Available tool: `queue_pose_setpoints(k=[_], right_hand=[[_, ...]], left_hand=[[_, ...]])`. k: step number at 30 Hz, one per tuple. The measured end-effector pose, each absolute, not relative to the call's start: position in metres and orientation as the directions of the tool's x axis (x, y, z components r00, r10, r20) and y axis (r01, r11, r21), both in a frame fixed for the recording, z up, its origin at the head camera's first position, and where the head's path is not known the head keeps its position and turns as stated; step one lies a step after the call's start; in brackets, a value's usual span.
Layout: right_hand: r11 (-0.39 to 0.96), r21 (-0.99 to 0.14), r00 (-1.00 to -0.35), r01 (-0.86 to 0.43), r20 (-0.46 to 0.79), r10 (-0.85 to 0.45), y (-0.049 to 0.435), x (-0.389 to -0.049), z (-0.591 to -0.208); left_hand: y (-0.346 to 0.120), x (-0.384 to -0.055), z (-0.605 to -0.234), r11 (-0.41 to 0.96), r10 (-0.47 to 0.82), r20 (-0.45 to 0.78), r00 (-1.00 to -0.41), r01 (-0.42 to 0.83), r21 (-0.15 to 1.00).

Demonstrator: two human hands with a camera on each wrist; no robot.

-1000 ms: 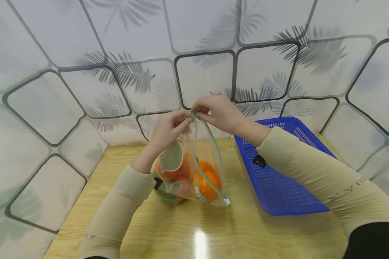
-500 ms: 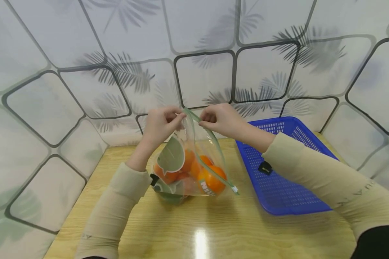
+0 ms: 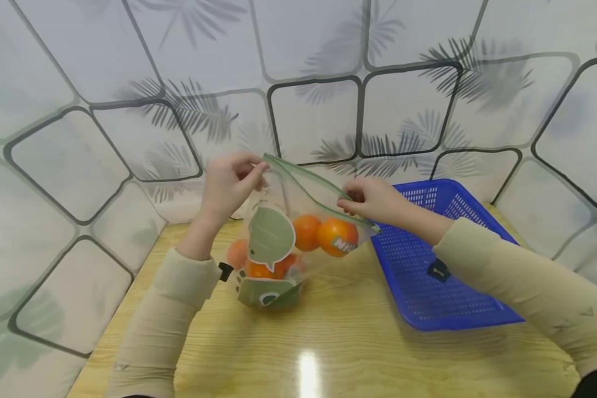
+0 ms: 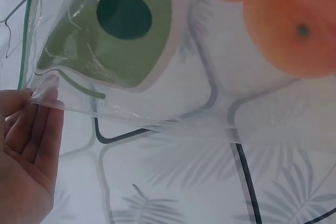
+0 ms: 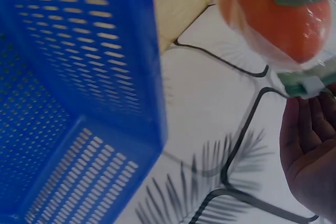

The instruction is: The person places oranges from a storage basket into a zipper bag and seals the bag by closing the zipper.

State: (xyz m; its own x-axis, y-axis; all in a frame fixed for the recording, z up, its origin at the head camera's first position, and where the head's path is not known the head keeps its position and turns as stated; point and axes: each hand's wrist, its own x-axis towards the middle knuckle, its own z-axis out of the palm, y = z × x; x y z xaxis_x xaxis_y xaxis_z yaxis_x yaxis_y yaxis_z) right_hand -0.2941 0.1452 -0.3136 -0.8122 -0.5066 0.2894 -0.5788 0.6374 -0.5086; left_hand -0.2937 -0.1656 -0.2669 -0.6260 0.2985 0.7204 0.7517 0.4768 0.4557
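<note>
A clear zip bag (image 3: pixel 271 235) with green printed patches and a green zip strip holds several oranges (image 3: pixel 338 236). My left hand (image 3: pixel 229 185) pinches the bag's top left corner between thumb and fingers; the left wrist view shows the same corner held in the left hand (image 4: pixel 29 145). My right hand (image 3: pixel 370 200) pinches the zip edge toward its right end, close to the white slider (image 5: pixel 314 85). Between the hands the zip strip slants down to the right, its two green edges parted. Two oranges sit high near the right side, others lower in the bag.
A blue perforated plastic basket (image 3: pixel 408 301) stands on the wooden table (image 3: pixel 258 354) at the right, partly under my right forearm. A patterned cloth wall (image 3: pixel 313 119) rises behind the table and along both sides.
My hands, close together a second ago, have moved apart: the left to the left, the right to the right and down. The zip edge is stretched sideways, and two oranges have risen with the bag's right side.
</note>
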Motion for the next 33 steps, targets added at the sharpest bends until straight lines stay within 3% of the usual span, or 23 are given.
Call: queue_pose_setpoints(k=[4, 13, 22, 25, 33], right_hand=[[0.634, -0.507, -0.810, -0.583, 0.299, -0.505, 0.159, -0.297, -0.324], [0.506, -0.665, -0.795, -0.549, 0.229, -0.561, 0.179, -0.288, -0.345], [0.489, -0.641, -0.763, -0.591, 0.248, -0.597, 0.178, -0.285, -0.358], [0.465, -0.676, -0.772, -0.572, 0.250, -0.585, 0.177, -0.286, -0.360], [0.456, -0.798, -0.877, -0.394, 0.178, -0.447, 0.183, -0.291, -0.359]], left_hand=[[-0.168, -0.293, -0.265, 0.462, 0.282, 0.740, -0.611, 0.762, 0.453], [-0.167, -0.292, -0.271, 0.468, 0.274, 0.758, -0.593, 0.770, 0.433], [-0.171, -0.290, -0.277, 0.486, 0.265, 0.767, -0.584, 0.768, 0.417], [-0.171, -0.289, -0.279, 0.483, 0.261, 0.775, -0.576, 0.773, 0.411], [-0.173, -0.287, -0.279, 0.486, 0.218, 0.781, -0.585, 0.759, 0.432]])
